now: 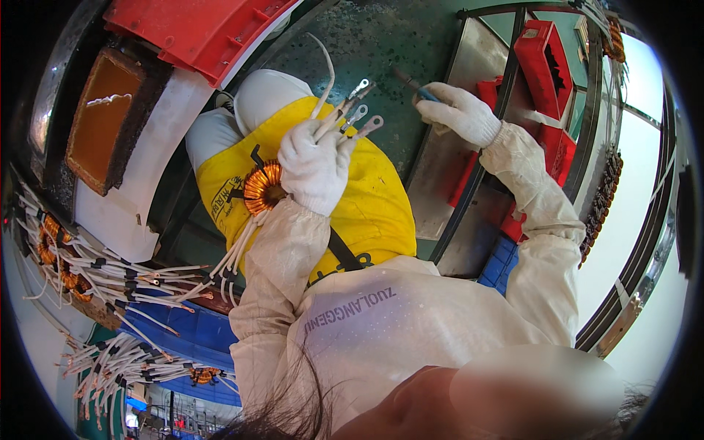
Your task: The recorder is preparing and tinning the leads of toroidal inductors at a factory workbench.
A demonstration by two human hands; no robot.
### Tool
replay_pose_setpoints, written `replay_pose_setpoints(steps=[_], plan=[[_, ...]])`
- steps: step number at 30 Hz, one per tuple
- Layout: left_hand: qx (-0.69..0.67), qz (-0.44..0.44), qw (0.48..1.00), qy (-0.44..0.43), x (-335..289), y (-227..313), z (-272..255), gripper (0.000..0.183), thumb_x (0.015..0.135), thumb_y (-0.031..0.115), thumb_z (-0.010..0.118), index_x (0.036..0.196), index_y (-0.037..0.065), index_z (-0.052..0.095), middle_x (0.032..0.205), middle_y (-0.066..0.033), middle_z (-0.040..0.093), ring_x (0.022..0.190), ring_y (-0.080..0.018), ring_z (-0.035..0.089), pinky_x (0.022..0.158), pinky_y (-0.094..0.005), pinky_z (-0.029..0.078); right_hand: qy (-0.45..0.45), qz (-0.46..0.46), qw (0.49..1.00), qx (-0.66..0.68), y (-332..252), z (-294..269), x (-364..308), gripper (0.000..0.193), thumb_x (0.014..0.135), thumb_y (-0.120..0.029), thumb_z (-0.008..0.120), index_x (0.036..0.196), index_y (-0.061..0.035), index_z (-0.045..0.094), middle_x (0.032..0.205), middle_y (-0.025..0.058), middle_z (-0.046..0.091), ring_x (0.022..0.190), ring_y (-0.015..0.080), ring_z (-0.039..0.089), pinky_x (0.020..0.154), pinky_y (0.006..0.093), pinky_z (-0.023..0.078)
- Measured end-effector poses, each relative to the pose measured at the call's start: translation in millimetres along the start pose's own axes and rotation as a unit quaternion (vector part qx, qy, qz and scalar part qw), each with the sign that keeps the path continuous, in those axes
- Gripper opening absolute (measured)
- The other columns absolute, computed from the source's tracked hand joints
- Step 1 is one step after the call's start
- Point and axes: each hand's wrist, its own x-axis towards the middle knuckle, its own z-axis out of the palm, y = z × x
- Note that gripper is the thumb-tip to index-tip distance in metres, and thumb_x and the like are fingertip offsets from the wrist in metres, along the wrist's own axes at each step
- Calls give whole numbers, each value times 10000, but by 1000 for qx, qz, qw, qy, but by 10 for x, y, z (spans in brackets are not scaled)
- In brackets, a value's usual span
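My left hand [315, 167], in a white glove, is closed round a bundle of pale cables. Metal ring terminals [358, 114] stand up out of its grip, and one loose cable [325, 70] curves away above them. A copper-wound toroidal coil [262, 188] lies against the yellow apron [381, 198] beside this hand, with white leads running down from it. Off to the right, my gloved right hand [462, 114] is closed round a blue-handled tool [424, 94]. Its narrow dark end points up and left, apart from the terminals; the tool's exact kind is unclear.
At left, a dark crusted tray [106, 121] holds shiny amber-brown material, below a red plastic bin [194, 33]. Several coils with white leads [125, 275] lie at lower left by a blue crate [183, 334]. Red bins [544, 66] fill a metal rack [480, 165] at right.
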Motion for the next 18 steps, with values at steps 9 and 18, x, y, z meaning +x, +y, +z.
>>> replay_pose_setpoints(steps=[9, 18], plan=[[-290, -175, 925, -171, 247, -374, -117, 311, 909, 282, 489, 849, 42, 677, 991, -177, 574, 909, -285, 578, 834, -364, 453, 187, -85, 971, -121, 390, 439, 76, 474, 818, -375, 655, 1160, -61, 564, 1069, 158, 615, 992, 349, 601, 839, 405, 488], [-436, -318, 808, -234, 350, -337, -273, 384, 964, 295, 471, 887, -30, 660, 972, -95, 568, 825, -156, 574, 745, -273, 449, 294, -237, 892, -246, 92, 833, 75, 353, 776, -299, 699, 1045, -99, 588, 850, 98, 574, 810, 295, 593, 710, 390, 500]])
